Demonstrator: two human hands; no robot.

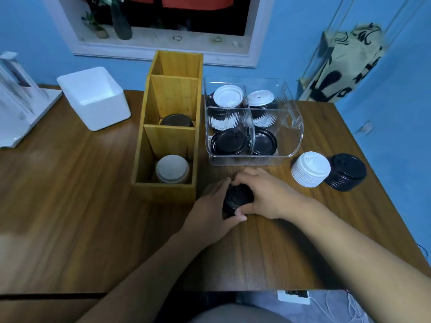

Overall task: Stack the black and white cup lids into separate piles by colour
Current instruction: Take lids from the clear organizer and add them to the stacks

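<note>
A black lid [237, 198] sits low over the table [70, 206], just in front of the wooden box [163, 191] and the clear bin [292, 127], and both hands are closed round it. The left hand [210, 212] cups its left and near edge with curled fingers. The right hand [264, 194] wraps its far and right edge, the thumb lying along the near side and touching the left hand. Whether they grip one lid or a few nested ones cannot be told, since the hands cover most of it. To the right, well apart from the hands, stand two finished piles side by side and touching: a white stack [311, 170] and, just right of it, a black stack [346, 172]. Behind the hands the bin has a divider and holds loose lids of both colours. There are white lids [228, 96] on top at the back and black lids [229, 141] at the front, with more of each half hidden behind the ribbed walls. Left of the bin, the box has three compartments in a row. The nearest holds a round white-topped item [172, 169], the middle one a dark round item [176, 120], and both are too dim to name. Farther left a white foam box [93, 97] rests on the table. A printed cloth bag [342, 64] hangs on the blue wall at the right.
</note>
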